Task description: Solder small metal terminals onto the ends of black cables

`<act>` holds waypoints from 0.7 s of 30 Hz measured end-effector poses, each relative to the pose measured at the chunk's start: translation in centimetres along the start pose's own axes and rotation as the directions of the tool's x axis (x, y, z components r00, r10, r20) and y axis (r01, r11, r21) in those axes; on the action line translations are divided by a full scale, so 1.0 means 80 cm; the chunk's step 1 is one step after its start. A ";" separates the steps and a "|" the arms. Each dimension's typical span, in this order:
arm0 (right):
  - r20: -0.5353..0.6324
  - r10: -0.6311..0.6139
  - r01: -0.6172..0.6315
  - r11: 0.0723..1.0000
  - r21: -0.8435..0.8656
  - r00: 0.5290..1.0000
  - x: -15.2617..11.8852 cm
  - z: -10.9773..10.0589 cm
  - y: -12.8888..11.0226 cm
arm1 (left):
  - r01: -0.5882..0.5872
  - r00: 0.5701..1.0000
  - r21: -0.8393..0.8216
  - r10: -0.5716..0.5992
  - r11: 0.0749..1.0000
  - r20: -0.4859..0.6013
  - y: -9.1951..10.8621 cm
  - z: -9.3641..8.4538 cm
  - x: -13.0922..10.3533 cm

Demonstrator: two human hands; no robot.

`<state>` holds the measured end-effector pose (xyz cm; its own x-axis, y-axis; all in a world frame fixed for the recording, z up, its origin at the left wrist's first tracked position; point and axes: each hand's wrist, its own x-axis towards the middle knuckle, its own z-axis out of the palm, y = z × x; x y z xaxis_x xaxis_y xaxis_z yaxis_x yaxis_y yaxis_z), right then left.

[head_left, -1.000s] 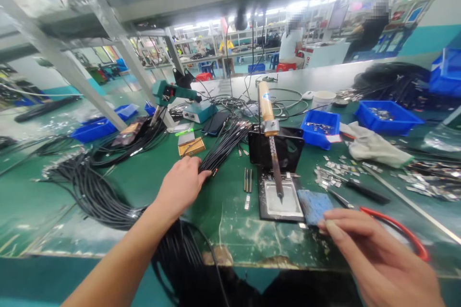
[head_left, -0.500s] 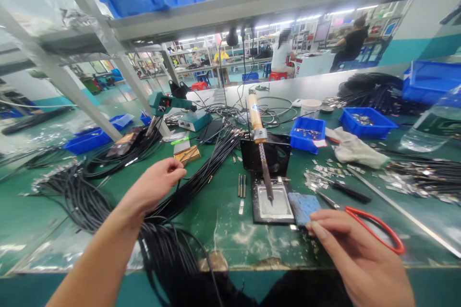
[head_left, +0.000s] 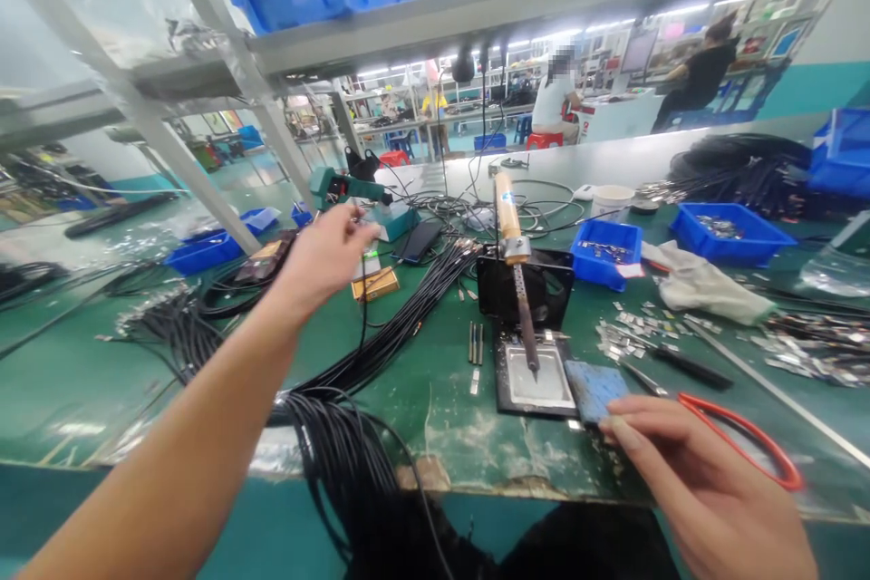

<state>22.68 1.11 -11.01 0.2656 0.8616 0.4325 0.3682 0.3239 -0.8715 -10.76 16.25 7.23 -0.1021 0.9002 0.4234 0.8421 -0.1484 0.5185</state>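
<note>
The left hand [head_left: 330,256] has moved farther from the near edge of the tabletop [head_left: 459,421], its fingertips pinching a black cable [head_left: 363,317] that hangs to the cable bundle [head_left: 401,322] draped over that edge. The right hand's [head_left: 707,480] thumb and fingers stay pressed together at the blue sponge [head_left: 594,388].

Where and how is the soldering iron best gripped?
Probably by its wooden handle, from the right and above, beyond the metal clamp: that end is raised, while the bare metal shaft slants down over the tray and may be hot.
</note>
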 end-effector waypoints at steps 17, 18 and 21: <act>0.066 -0.012 0.013 1.000 -0.018 0.998 0.000 -0.005 0.005 | 0.183 0.867 -0.121 -0.102 0.976 0.488 -0.009 0.012 -0.044; 0.063 -0.011 0.012 1.000 -0.015 0.998 0.000 -0.005 0.005 | 0.201 0.884 -0.218 -0.081 0.955 0.460 -0.002 -0.009 -0.040; 0.057 -0.007 0.007 1.000 0.004 0.998 0.000 -0.006 0.004 | 0.195 0.960 -0.496 -0.061 0.846 0.272 0.018 -0.074 -0.039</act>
<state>23.19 1.02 -11.23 0.2113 0.8802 0.4250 0.3662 0.3318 -0.8694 -12.37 10.81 11.04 -0.0051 0.9850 0.1725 0.4301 -0.1536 0.8896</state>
